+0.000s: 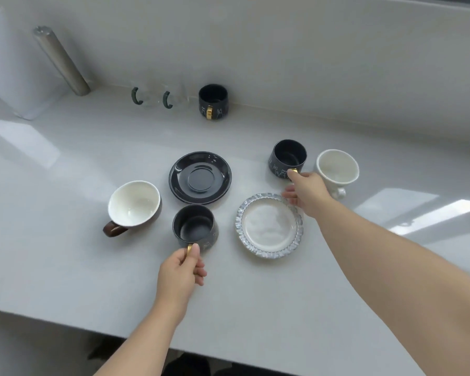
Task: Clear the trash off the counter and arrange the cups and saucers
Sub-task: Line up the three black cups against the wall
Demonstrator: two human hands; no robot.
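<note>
Both hands pinch gold handles: left hand [180, 270] on the near dark cup [195, 226], right hand [307, 192] on the right dark cup [288, 158]. No trash shows on the counter [65, 267]; neither the dark saucer [200, 177] nor the white saucer [269, 226] holds a cup yet.

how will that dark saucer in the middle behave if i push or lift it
The dark saucer looks glazed and glossy, so it would probably slide easily on the smooth counter. It seems rigid ceramic, likely chippable. Flat and low, it should not tip.

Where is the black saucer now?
In the head view, the black saucer lies empty at the counter's middle, behind the dark cup held by the left hand, left of the white plate.
</note>
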